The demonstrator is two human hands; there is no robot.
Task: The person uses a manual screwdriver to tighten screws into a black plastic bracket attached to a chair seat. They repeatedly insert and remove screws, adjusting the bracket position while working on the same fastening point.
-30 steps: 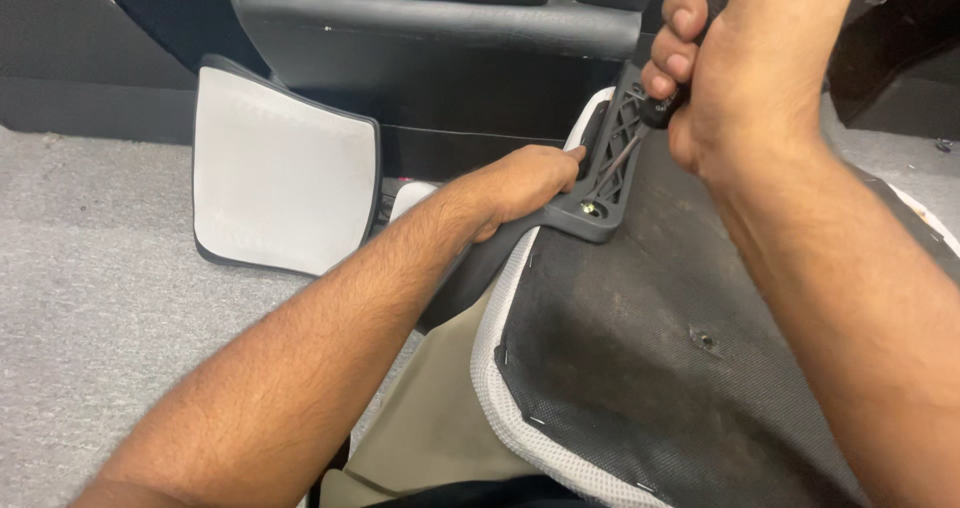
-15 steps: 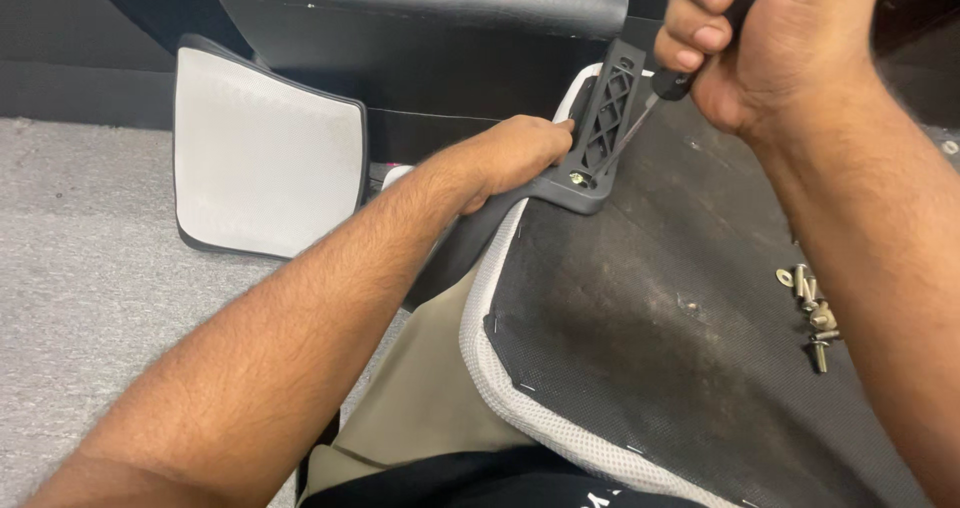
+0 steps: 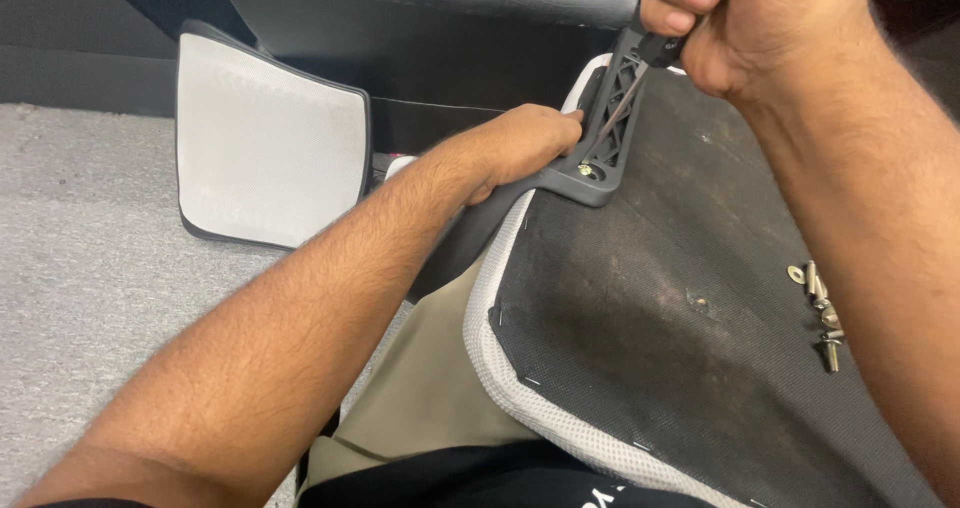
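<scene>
The left forearm runs from the lower left corner up toward the middle, bare and palm side turned down. The left hand is curled at the end of it, fingers tucked forward and out of sight, knuckles up. The right arm comes down the right edge, wrist bent. The right hand is clenched in a tight fist at the top, thumb folded over the fingers.

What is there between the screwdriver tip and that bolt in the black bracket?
Nothing visible. The right hand holds the screwdriver, whose shaft runs down through the bracket to the bolt. The left hand steadies the bracket from the side.
</scene>
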